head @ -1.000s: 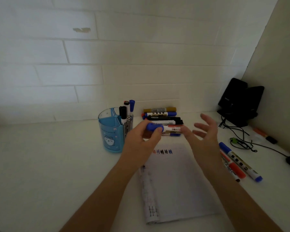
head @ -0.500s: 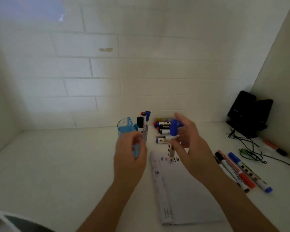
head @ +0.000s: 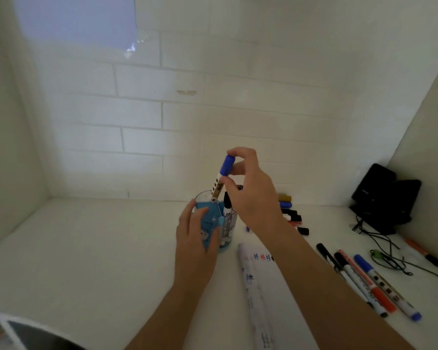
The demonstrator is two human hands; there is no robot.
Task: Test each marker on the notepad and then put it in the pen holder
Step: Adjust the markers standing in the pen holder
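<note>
Over the holder [head: 211, 214], far back on the desk [head: 99, 248], a blue-capped marker [head: 221, 176] is pinched at its cap by the right hand [head: 250, 195]. It is tilted, with its lower end inside a rear compartment. The holder is gripped by the left hand [head: 195, 238]. Putting-away is judged to be under way. Next, the marker must be lowered and released, then another taken from the loose markers [head: 366, 280] right of the notepad [head: 258, 286].
</note>
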